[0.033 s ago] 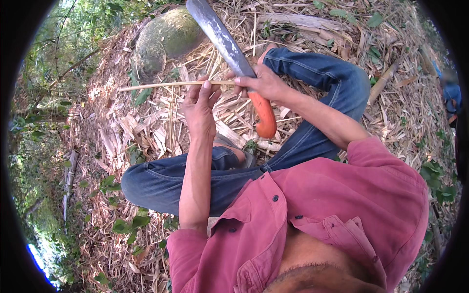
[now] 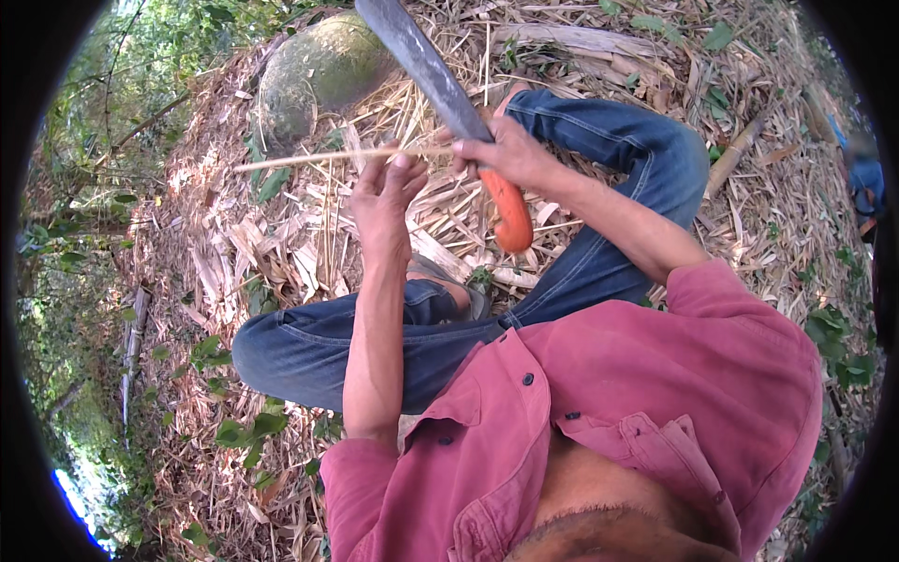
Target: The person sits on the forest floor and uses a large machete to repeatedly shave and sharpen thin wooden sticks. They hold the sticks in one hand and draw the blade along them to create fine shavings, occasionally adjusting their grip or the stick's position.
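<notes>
A thin, pale strip (image 2: 309,159), probably split bamboo, lies nearly level across the view between my hands. My left hand (image 2: 382,192) pinches it between thumb and fingers, its longer end sticking out to the left. My right hand (image 2: 510,155) grips a machete (image 2: 426,70) where the orange handle (image 2: 508,214) meets the dark, scuffed blade. The blade slants up and left, away from me, its tip at the top edge. The strip's right end reaches the right-hand fingers beside the blade; the exact contact there is hidden.
I sit with blue-jeaned legs (image 2: 618,169) bent around the work spot. Shavings and dry strips (image 2: 272,234) litter the ground. A mossy rock (image 2: 328,70) stands beyond the hands, a log piece (image 2: 581,39) far right. Leafy plants (image 2: 248,433) grow at left; blue cloth (image 2: 866,178) shows at the right rim.
The strip has shifted slightly right. The machete handle has moved a little up and away from me, with the right hand still around it.
</notes>
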A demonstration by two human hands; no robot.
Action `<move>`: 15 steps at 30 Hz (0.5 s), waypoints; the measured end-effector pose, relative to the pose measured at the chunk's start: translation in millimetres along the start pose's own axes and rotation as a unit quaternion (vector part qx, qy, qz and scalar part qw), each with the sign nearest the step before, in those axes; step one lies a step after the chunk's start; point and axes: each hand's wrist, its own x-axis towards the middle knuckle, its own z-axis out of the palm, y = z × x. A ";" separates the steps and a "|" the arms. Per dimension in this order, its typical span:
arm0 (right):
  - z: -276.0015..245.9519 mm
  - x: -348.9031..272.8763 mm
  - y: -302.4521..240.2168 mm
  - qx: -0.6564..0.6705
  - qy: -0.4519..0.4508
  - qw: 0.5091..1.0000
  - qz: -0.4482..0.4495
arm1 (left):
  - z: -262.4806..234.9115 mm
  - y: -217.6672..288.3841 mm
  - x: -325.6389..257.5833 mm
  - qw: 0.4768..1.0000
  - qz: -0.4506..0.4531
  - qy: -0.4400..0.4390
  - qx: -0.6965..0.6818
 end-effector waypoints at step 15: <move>-97.6 8.0 -43.2 -0.281 -0.016 0.945 -0.166 | -46.1 79.2 8.4 0.709 0.180 -0.207 0.650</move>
